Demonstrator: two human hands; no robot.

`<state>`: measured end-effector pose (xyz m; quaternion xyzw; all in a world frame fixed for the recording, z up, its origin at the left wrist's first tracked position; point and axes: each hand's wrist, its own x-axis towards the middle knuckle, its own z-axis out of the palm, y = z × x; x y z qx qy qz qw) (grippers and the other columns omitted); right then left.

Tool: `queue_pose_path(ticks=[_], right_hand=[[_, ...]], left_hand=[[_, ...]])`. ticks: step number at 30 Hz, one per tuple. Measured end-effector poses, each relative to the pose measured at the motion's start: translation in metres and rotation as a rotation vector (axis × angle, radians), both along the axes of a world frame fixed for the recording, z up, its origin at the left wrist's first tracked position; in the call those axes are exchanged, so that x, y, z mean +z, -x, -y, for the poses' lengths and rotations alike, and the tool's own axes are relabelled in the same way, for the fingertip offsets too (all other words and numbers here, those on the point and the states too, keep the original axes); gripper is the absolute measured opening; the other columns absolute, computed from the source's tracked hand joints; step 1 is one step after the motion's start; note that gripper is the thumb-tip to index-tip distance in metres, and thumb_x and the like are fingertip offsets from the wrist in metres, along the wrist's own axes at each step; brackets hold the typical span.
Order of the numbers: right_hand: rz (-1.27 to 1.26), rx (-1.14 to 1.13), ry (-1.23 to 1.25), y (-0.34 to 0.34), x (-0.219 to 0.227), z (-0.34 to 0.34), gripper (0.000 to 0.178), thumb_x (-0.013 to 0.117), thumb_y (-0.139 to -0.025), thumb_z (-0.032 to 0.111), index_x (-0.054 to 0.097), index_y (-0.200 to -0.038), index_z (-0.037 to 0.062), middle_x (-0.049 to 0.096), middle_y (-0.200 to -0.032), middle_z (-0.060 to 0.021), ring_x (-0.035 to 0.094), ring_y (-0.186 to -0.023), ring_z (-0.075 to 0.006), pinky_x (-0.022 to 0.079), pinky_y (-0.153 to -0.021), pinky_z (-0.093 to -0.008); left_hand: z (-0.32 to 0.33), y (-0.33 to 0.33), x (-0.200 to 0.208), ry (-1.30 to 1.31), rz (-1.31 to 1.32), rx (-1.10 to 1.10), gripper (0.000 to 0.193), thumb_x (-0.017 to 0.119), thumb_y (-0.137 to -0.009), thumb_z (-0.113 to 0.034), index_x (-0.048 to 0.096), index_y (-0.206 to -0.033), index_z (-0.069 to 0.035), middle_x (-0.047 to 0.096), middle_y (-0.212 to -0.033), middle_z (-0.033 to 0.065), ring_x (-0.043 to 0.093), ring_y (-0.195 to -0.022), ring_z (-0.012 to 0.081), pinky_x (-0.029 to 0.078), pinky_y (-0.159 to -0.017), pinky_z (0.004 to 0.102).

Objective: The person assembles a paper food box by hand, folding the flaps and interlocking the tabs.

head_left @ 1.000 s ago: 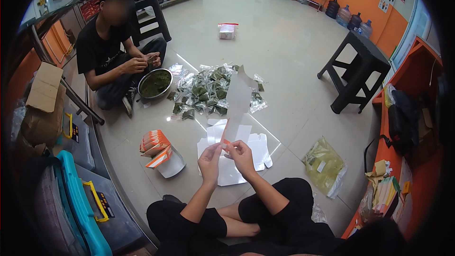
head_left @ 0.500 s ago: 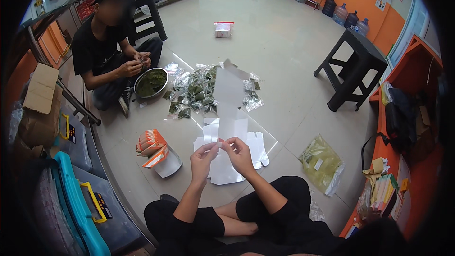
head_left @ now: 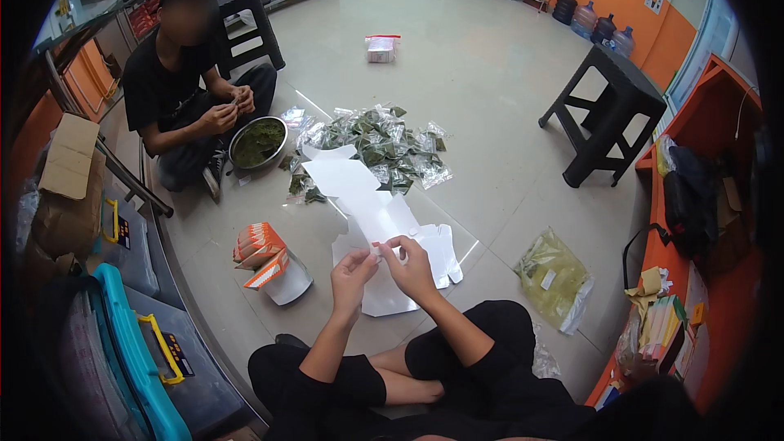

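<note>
At lower centre, the left hand (head_left: 351, 278) and right hand (head_left: 412, 272) are pinching a white cardboard sheet (head_left: 341, 176), which is slanting toward upper left. At right, a greenish bag (head_left: 572, 287) is bearing an unreadable white label (head_left: 548, 279).

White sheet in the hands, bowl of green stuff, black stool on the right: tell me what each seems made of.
White sheet: probably thin cardboard, smooth-looking; it has cut flaps and flat panels.
Bowl: likely stainless steel, shiny; its rim is silvery and bright.
Stool: most likely molded plastic, fairly matte; seat and legs are uniformly black, but looks alone can't confirm it.
</note>
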<state>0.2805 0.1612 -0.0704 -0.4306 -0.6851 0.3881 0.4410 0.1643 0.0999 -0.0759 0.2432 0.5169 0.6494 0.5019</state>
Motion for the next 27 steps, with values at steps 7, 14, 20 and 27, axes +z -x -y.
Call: queue_pose_path(ticks=[7, 14, 20, 27], right_hand=[[0.212, 0.015, -0.359, -0.005, 0.017, 0.000, 0.010, 0.069, -0.075, 0.014, 0.068, -0.083, 0.0079, 0.058, -0.081, -0.0069, 0.051, -0.078, -0.0232, 0.041, -0.070, -0.0293], [0.140, 0.090, -0.212, -0.008, 0.013, -0.002, 0.011, 0.071, -0.072, 0.007, 0.069, -0.083, 0.0077, 0.057, -0.077, -0.0075, 0.052, -0.080, -0.0229, 0.043, -0.072, -0.0306], [0.080, 0.115, -0.202, -0.010, 0.014, -0.004, 0.013, 0.071, -0.072, 0.007, 0.070, -0.085, 0.0088, 0.059, -0.079, -0.0048, 0.051, -0.080, -0.0208, 0.043, -0.071, -0.0295], [0.081, 0.114, -0.210, -0.010, 0.016, -0.004, 0.014, 0.071, -0.072, 0.007, 0.070, -0.085, 0.0093, 0.063, -0.083, -0.0030, 0.052, -0.082, -0.0200, 0.042, -0.074, -0.0291]], left_hand=[[0.002, 0.004, -0.004, 0.000, 0.216, 0.030, 0.024, 0.059, -0.089, -0.012, 0.052, -0.109, 0.001, 0.058, -0.104, 0.0072, 0.058, -0.097, 0.0126, 0.050, -0.089, 0.0257], [0.003, 0.003, -0.009, 0.011, 0.444, 0.000, 0.017, 0.060, -0.089, -0.011, 0.054, -0.103, -0.004, 0.061, -0.100, 0.0060, 0.060, -0.096, 0.0122, 0.048, -0.092, 0.0264], [0.004, 0.003, -0.009, -0.016, 0.433, -0.020, 0.018, 0.060, -0.089, -0.011, 0.054, -0.104, -0.003, 0.060, -0.101, 0.0056, 0.059, -0.096, 0.0121, 0.048, -0.092, 0.0261], [0.005, 0.004, -0.006, -0.018, 0.343, -0.039, 0.024, 0.060, -0.090, -0.011, 0.053, -0.109, 0.000, 0.059, -0.102, 0.0062, 0.059, -0.097, 0.0118, 0.049, -0.091, 0.0257]])
